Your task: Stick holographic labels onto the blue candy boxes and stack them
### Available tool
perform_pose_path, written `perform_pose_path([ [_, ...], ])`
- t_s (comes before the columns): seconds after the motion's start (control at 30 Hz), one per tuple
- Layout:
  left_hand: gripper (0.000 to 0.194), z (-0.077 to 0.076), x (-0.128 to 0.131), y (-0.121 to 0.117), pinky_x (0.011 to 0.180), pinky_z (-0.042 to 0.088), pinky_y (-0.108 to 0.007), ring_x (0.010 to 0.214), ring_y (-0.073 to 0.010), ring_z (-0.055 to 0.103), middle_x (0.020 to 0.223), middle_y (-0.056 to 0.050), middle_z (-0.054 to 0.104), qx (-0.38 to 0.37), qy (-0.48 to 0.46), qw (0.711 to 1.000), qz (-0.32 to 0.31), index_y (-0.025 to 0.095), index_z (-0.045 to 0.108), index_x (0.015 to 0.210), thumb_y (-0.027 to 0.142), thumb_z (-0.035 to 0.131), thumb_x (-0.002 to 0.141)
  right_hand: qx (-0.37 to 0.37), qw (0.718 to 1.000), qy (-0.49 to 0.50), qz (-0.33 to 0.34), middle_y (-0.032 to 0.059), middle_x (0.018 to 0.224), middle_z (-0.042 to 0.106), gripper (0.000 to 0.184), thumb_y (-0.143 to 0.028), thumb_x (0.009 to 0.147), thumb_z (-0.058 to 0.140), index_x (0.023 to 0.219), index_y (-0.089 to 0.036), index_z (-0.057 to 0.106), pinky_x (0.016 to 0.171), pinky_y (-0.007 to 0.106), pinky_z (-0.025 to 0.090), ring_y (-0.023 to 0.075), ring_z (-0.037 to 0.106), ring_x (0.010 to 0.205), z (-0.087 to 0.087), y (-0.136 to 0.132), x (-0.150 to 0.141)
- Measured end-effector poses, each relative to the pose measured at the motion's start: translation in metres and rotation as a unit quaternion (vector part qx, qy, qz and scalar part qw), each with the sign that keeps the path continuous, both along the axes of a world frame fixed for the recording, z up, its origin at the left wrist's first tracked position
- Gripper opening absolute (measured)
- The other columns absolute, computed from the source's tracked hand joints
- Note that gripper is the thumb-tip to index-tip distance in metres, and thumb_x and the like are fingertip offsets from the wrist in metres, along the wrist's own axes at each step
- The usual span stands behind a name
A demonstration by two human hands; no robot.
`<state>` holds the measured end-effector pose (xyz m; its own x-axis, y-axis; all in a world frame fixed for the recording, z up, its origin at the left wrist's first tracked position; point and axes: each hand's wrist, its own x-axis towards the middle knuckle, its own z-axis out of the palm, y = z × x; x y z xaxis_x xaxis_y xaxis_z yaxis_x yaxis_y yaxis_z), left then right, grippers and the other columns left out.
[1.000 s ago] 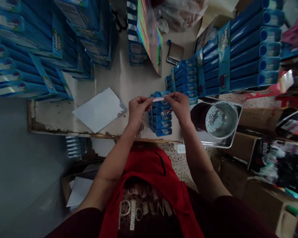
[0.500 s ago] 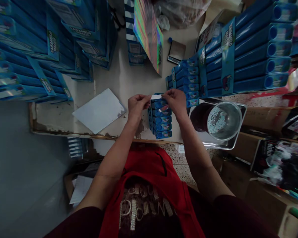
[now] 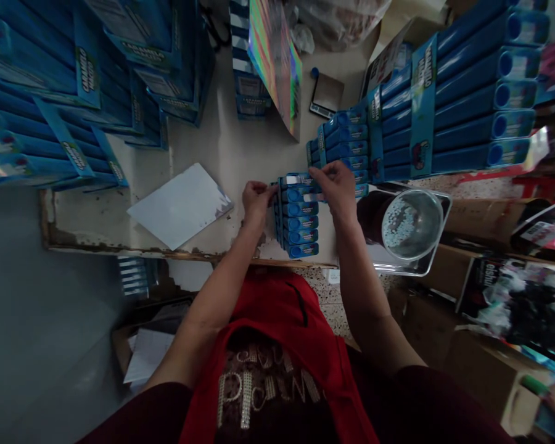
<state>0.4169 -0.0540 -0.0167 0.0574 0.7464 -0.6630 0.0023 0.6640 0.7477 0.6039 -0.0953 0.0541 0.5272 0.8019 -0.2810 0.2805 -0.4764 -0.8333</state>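
Red cloth of the apron (image 3: 277, 302) is noted nearest, below the front edge of the bench (image 3: 157, 251). Just beyond that edge, a small block of blue boxes (image 3: 300, 223) is found standing on the bench, between the two hands. Its far left edge is met by the left hand (image 3: 258, 200), with thumb and fingers drawn together; whether anything is gripped cannot be told. The right hand (image 3: 337, 188) is held at the far right corner, fingertips nearly closed. A white strip (image 3: 297, 179) is seen lying across the farthest box, and a second pale strip (image 3: 311, 197) shows beneath the right fingers; its grip cannot be confirmed.

Risk is judged as follows: the white strip could be set askew or creased if pulled unevenly, and the boxes could be knocked out of line if pressed from one side. The clear tub (image 3: 412, 223), with its small pale pieces, could be tipped by the right forearm if swung outward. To the left, a white sheet (image 3: 180, 206) is laid flat. Farther off, a shiny sheet (image 3: 277, 68) is seen standing tilted.
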Motion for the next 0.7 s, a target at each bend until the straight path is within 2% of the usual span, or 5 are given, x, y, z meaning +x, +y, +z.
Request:
perform_pose_path([
  [0.07,0.048,0.018,-0.011,-0.011,0.066,0.048,-0.028,0.075,-0.0147,0.064,0.090,0.000,0.067,0.097,0.035,0.994,0.025,0.025,0.060,0.095,0.060,0.089,0.082,0.012,0.999,0.020,-0.037,-0.0040,0.068,0.051,0.051,-0.074,0.089,0.078,0.091,-0.027,0.058,0.060,0.032,0.052,0.0164,0.058,0.066,0.012,-0.001,-0.005],
  [0.13,0.047,0.042,-0.019,-0.023,0.067,0.049,-0.029,0.076,-0.0156,0.066,0.096,-0.002,0.070,0.141,0.004,0.990,-0.006,0.025,0.066,0.103,0.066,0.084,0.087,0.030,0.998,0.037,-0.049,-0.0045,0.067,0.050,0.053,-0.077,0.088,0.077,0.091,-0.027,0.059,0.057,0.030,0.050,0.0148,0.056,0.063,0.024,-0.001,-0.012],
  [0.27,0.066,0.077,-0.018,-0.034,0.059,0.044,-0.030,0.061,-0.0151,0.063,0.092,-0.003,0.073,0.069,-0.112,0.986,-0.098,0.025,0.074,0.121,0.071,0.091,0.076,0.040,0.997,0.064,-0.030,-0.0038,0.070,0.054,0.056,-0.080,0.087,0.078,0.094,-0.027,0.061,0.057,0.029,0.052,0.0147,0.058,0.066,0.042,0.004,-0.029],
  [0.47,0.046,0.074,-0.010,-0.027,0.056,0.041,-0.028,0.059,-0.0111,0.053,0.074,0.000,0.066,0.067,-0.142,0.986,-0.050,0.022,0.071,0.084,0.060,0.095,0.072,0.035,0.994,0.108,-0.008,-0.0039,0.074,0.060,0.055,-0.074,0.082,0.085,0.100,-0.027,0.062,0.062,0.030,0.055,0.0161,0.064,0.070,0.048,-0.001,-0.036],
  [0.7,0.035,0.074,-0.036,-0.016,0.055,0.041,-0.027,0.058,-0.0115,0.052,0.067,0.001,0.064,0.070,-0.100,0.988,-0.091,0.021,0.072,0.074,0.046,0.097,0.070,0.007,0.989,0.145,-0.006,-0.0033,0.079,0.075,0.055,-0.045,0.065,0.098,0.103,-0.026,0.063,0.077,0.036,0.059,0.0197,0.073,0.076,0.047,-0.027,-0.026],
])
